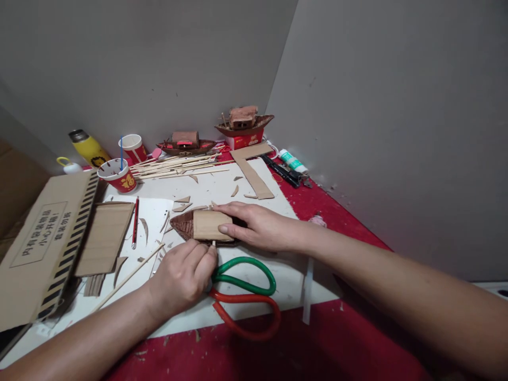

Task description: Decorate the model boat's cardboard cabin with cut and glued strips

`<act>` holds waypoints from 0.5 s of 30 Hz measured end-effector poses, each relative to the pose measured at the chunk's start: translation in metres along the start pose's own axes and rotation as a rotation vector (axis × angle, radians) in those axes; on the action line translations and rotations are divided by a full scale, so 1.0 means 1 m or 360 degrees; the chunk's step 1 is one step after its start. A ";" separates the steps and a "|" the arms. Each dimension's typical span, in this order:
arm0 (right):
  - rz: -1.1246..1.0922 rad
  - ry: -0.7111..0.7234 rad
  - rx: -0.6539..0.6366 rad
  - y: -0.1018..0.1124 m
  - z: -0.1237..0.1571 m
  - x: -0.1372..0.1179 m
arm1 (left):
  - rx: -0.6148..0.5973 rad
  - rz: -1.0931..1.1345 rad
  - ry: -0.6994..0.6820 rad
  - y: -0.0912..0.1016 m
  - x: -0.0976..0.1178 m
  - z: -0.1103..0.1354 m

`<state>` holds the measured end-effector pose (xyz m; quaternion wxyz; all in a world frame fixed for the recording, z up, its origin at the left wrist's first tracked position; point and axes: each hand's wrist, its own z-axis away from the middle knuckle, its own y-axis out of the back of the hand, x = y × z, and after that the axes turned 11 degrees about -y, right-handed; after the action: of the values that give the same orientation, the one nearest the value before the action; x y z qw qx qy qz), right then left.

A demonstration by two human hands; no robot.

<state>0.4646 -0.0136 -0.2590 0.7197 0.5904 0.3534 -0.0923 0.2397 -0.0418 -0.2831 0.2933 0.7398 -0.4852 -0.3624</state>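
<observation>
A small brown model boat [181, 224] lies on the white sheet [254, 275], with a curved piece of cardboard [207, 224] laid over its hull. My right hand [254, 226] presses on the cardboard from the right, thumb along its near edge, fingers closed around the boat's end. My left hand [184, 275] is closed in a pinch at the near edge of the boat, holding a thin pale stick [214, 244] whose tip shows above my fingers. Scissors with a green and a red handle [246, 299] lie just right of my left hand.
Cardboard box flap [39, 243], cardboard sheet [103, 237], red pencil [135, 222] and a long skewer [127, 277] lie left. At the back stand two paper cups [117, 175], a yellow bottle [88, 148], bamboo sticks [178, 165], two finished boats [244, 123], glue tube [292, 161]. Grey walls close by.
</observation>
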 end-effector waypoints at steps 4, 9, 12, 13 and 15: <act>0.0005 -0.0015 0.0002 0.001 0.000 -0.002 | -0.0010 0.0024 0.0005 0.000 -0.001 0.000; -0.0002 -0.0008 0.0016 0.001 0.000 -0.002 | 0.0013 0.0033 -0.0007 0.000 -0.002 0.000; -0.0007 -0.0013 0.0018 0.001 0.000 -0.002 | -0.0001 0.0060 -0.0004 -0.001 -0.002 0.002; -0.0007 -0.0014 0.0017 0.001 0.000 -0.002 | -0.0005 0.0073 0.0001 -0.001 -0.002 0.002; -0.0001 -0.0018 0.0013 0.001 0.000 -0.003 | -0.0004 0.0106 0.0035 -0.002 -0.002 0.003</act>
<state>0.4633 -0.0145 -0.2561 0.7191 0.5928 0.3493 -0.0973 0.2372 -0.0399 -0.2858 0.3115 0.7268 -0.5058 -0.3450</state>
